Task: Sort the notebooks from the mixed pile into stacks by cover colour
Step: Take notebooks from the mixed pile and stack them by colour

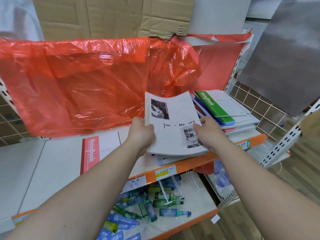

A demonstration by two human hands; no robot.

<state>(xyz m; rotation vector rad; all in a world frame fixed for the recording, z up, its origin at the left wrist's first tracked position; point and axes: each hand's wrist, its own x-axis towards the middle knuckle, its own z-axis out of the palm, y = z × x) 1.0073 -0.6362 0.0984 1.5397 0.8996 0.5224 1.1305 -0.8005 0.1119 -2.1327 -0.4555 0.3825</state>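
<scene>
Head view: left hand and right hand clamp the white notebook by its sides, cover up, likely to judge its colour, above the shelf's front edge between red notebook and mixed pile.

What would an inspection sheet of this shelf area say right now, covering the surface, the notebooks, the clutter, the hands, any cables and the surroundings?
Surface: white shelf with an orange front edge, partly bare.
Job's things: white notebook held at the shelf front; red notebook lying flat to its left; green notebook topping the mixed pile on the right.
Clutter: orange plastic sheet draped behind; cardboard above it; bottles strewn on the lower shelf.
Hands: left hand grips the white notebook's left edge; right hand grips its right edge.
Cables: nothing seen.
Surroundings: wire grid at the right; wooden floor.
</scene>
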